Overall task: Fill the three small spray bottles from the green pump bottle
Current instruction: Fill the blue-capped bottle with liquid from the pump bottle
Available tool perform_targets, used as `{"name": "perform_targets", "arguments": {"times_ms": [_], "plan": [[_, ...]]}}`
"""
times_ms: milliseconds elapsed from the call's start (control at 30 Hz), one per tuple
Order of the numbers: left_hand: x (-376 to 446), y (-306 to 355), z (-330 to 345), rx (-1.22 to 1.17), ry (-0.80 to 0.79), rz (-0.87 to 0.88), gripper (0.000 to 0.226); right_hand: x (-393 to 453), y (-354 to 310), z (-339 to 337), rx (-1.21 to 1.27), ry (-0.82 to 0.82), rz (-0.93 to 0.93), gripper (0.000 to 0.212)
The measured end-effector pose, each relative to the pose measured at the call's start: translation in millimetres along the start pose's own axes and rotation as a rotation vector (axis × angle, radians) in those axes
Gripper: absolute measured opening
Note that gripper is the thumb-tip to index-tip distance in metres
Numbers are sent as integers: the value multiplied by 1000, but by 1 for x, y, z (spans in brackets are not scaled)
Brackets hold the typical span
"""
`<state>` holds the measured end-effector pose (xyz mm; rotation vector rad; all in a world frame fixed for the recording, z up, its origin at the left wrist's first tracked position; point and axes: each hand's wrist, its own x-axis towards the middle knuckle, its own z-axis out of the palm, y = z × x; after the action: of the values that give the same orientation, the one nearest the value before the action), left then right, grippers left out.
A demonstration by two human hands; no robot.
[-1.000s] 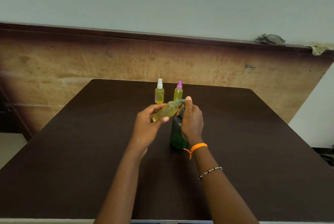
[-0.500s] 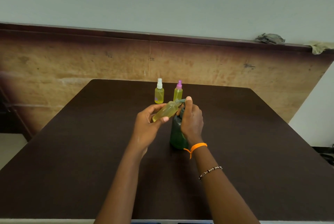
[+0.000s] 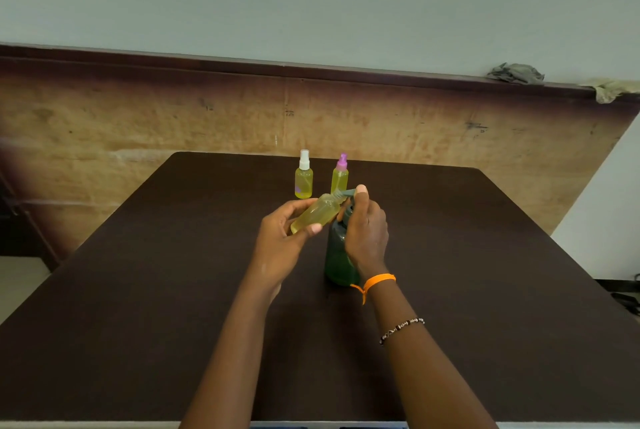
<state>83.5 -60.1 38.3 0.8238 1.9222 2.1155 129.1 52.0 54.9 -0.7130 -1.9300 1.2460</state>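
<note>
At the centre of the frame the left hand (image 3: 282, 248) pinches an uncapped small bottle (image 3: 317, 213) tilted, its mouth at the spout of the green pump bottle (image 3: 337, 255), which stands on the dark table (image 3: 138, 290). The right hand (image 3: 365, 231) wraps the pump, a fingertip on top. Above them stand a white-capped bottle (image 3: 304, 175) and a purple-capped bottle (image 3: 340, 175), both yellow.
</note>
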Motion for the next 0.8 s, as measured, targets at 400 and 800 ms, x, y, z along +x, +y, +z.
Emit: {"name": "perform_targets", "arguments": {"times_ms": [400,800], "plan": [[-1,-1,0,2,3,2,36,0,-1,1,-6,1,0,53],[1,-3,1,-31,4,-14,35,0,-1,0,-4,4,-10,55]]}}
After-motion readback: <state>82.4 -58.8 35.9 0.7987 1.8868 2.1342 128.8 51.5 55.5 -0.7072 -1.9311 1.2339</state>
